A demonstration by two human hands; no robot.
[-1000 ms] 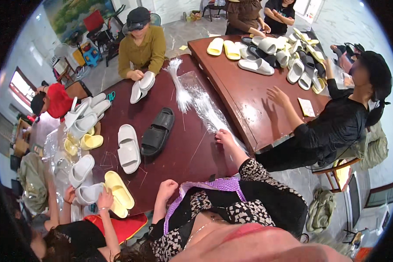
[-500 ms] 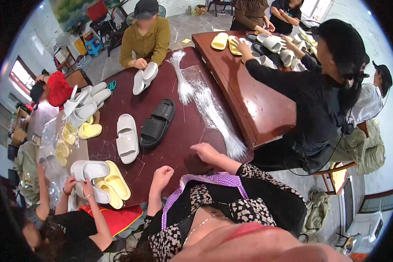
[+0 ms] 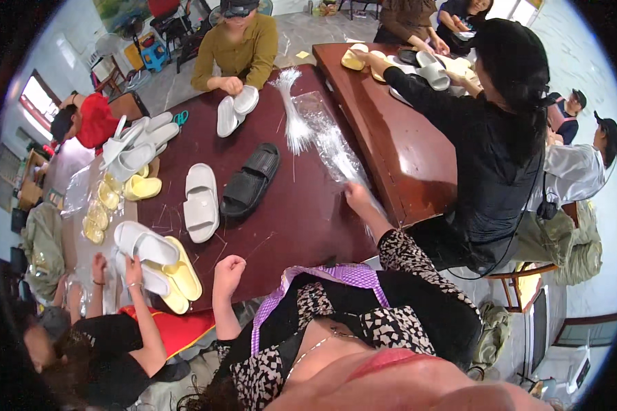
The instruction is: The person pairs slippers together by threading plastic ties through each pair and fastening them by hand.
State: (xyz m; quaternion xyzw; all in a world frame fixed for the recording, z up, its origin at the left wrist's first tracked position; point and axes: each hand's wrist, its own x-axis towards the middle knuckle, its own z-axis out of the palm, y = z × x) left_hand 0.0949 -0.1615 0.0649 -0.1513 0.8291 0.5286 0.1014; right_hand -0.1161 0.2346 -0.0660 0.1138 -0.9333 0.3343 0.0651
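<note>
My left hand (image 3: 229,272) is curled closed at the near edge of the dark red table, with nothing seen sticking out of it. To the right, my right hand (image 3: 358,197) reaches to the bundle of thin white cable ties (image 3: 334,159) in clear plastic; its fingers are pinched together at the ties, and the exact grip is partly hidden. A light grey slipper (image 3: 201,203) and a black slipper (image 3: 251,181) lie side by side ahead of my left hand. Another fan of cable ties (image 3: 295,123) lies farther off, beyond the plastic.
On the left, a co-worker's hands are at grey slippers (image 3: 146,242) beside yellow slippers (image 3: 183,274). More grey slippers (image 3: 136,156) are piled beyond. Across from me, a person holds white slippers (image 3: 236,111). A second table (image 3: 411,157) adjoins on the right, with a person in black there.
My right hand has moved forward and right onto the bundle of cable ties. My left hand has shifted slightly left and stays curled. The co-worker's left hand on the left has come off the grey slippers.
</note>
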